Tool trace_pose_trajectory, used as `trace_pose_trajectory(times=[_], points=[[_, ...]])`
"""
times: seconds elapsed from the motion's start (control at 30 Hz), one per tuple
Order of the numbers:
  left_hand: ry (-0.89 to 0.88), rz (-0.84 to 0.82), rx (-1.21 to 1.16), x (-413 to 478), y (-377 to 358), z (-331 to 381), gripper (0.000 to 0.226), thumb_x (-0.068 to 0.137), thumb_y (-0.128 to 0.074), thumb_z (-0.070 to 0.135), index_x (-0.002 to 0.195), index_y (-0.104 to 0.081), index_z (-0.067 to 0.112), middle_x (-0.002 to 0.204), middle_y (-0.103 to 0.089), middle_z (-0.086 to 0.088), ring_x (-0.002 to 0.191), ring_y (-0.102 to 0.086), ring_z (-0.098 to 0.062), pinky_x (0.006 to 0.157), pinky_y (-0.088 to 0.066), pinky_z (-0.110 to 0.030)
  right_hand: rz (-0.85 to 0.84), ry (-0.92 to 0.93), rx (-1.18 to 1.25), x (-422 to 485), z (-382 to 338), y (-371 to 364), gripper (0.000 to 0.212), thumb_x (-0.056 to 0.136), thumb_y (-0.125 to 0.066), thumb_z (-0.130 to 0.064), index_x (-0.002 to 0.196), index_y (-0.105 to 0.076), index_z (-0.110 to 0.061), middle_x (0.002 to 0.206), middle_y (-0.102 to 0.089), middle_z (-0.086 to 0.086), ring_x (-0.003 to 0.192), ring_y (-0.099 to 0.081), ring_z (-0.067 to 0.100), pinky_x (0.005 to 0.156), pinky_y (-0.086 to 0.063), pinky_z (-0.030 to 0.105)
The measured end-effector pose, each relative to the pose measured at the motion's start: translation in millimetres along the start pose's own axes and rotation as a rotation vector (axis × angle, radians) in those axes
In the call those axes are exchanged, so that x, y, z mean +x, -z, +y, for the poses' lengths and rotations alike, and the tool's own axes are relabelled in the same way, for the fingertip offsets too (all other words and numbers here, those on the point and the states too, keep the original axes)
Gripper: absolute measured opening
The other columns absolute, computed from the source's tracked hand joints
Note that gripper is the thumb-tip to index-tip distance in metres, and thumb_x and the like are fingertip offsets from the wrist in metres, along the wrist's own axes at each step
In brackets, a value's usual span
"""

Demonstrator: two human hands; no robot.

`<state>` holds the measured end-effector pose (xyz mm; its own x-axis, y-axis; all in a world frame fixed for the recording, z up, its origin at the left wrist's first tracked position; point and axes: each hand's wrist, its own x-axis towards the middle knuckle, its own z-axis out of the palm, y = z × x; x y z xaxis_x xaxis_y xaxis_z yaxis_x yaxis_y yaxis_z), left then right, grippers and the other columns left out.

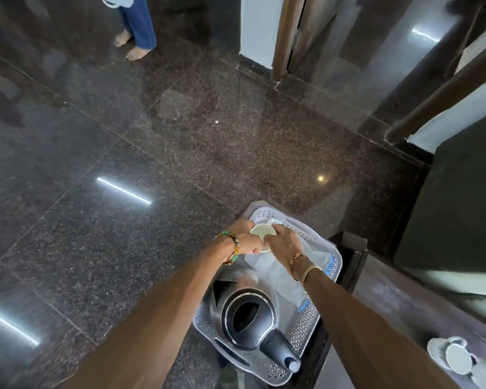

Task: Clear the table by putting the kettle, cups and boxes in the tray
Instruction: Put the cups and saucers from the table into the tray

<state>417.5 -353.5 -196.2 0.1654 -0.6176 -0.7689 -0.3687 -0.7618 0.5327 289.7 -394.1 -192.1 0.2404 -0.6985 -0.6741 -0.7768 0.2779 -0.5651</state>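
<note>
Below centre of the frame, your left hand (243, 237) and right hand (282, 242) are both closed around one white cup (260, 232), held over the far end of the grey perforated tray (303, 332). At the tray's near end, the black kettle (250, 321) stands with its lid opening facing up and its handle pointing toward the lower right. Clear plastic packets (281, 279) lie between the kettle and your hands. At the lower right corner of the frame, more cups (458, 357) sit on the tabletop (399, 301). Polished dark floor (152, 136) fills the upper frame.
</note>
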Motion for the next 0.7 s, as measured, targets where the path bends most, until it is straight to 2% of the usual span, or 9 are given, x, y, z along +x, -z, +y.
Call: trace_pose_trajectory(times=[0.13,0.23,0.33,0.43,0.53,0.6,0.7], points=[[0.031,-0.017,-0.011,11.4,-6.5,4.5,0.061,0.057,-0.065,0.010,0.118,-0.061,0.016,0.095,-0.067,-0.001,0.090,-0.064,-0.017,0.080,-0.060,-0.035,-0.014,-0.018,-0.008,15.9,6.2,-2.6,0.040,0.056,-0.050,-0.032,0.091,-0.068,-0.024,0.091,-0.068,0.004,0.087,-0.060,0.028,0.073,-0.047,0.037],[0.035,-0.026,-0.016,14.1,-9.5,6.9,0.066,0.052,-0.062,0.016,0.118,-0.062,0.017,0.080,-0.061,0.008,0.074,-0.057,-0.004,0.059,-0.052,-0.021,-0.033,-0.017,-0.028,24.3,13.0,-4.6,0.035,0.063,-0.052,-0.029,0.093,-0.069,-0.020,0.090,-0.067,0.006,0.087,-0.061,0.029,0.070,-0.045,0.034],[0.048,-0.031,-0.030,17.1,-10.1,5.6,0.066,0.046,-0.061,0.020,0.112,-0.062,0.017,0.078,-0.060,0.008,0.072,-0.055,-0.003,0.054,-0.046,-0.018,-0.035,-0.011,-0.059,31.3,19.3,-5.9,0.028,0.071,-0.057,-0.023,0.096,-0.068,-0.018,0.090,-0.067,0.005,0.088,-0.061,0.029,0.071,-0.046,0.034],[0.055,-0.037,0.001,19.4,-10.9,4.8,0.046,0.057,-0.073,0.017,0.101,-0.062,0.019,0.080,-0.061,0.006,0.073,-0.057,-0.007,0.057,-0.047,-0.020,-0.035,-0.005,-0.080,31.9,22.2,-6.3,0.033,0.075,-0.060,-0.023,0.108,-0.067,-0.018,0.103,-0.068,0.007,0.097,-0.060,0.029,0.082,-0.050,0.040],[0.067,0.026,0.066,12.8,-9.3,7.7,0.033,0.072,-0.074,0.016,0.103,-0.064,0.014,0.086,-0.067,0.000,0.075,-0.062,-0.013,0.061,-0.052,-0.023,-0.028,-0.048,-0.108,23.6,23.1,-1.5,0.059,0.078,-0.064,-0.026,0.135,-0.053,-0.016,0.131,-0.060,0.008,0.120,-0.054,0.029,0.096,-0.045,0.038],[0.078,0.061,0.140,2.1,-6.3,11.3,0.033,0.077,-0.066,0.009,0.110,-0.065,0.007,0.096,-0.070,-0.008,0.082,-0.065,-0.020,0.063,-0.056,-0.026,-0.013,-0.060,-0.111,12.4,21.0,7.8,0.070,0.078,-0.066,-0.029,0.143,-0.045,-0.016,0.141,-0.053,0.006,0.130,-0.048,0.027,0.101,-0.040,0.036],[0.069,0.069,0.151,-16.9,3.3,21.2,0.042,0.081,-0.061,0.002,0.123,-0.059,-0.001,0.115,-0.067,-0.018,0.096,-0.068,-0.028,0.078,-0.061,-0.035,0.035,-0.053,-0.111,-7.9,14.6,29.2,0.070,0.077,-0.068,-0.032,0.141,-0.047,-0.016,0.139,-0.054,0.004,0.129,-0.048,0.026,0.099,-0.040,0.034]])
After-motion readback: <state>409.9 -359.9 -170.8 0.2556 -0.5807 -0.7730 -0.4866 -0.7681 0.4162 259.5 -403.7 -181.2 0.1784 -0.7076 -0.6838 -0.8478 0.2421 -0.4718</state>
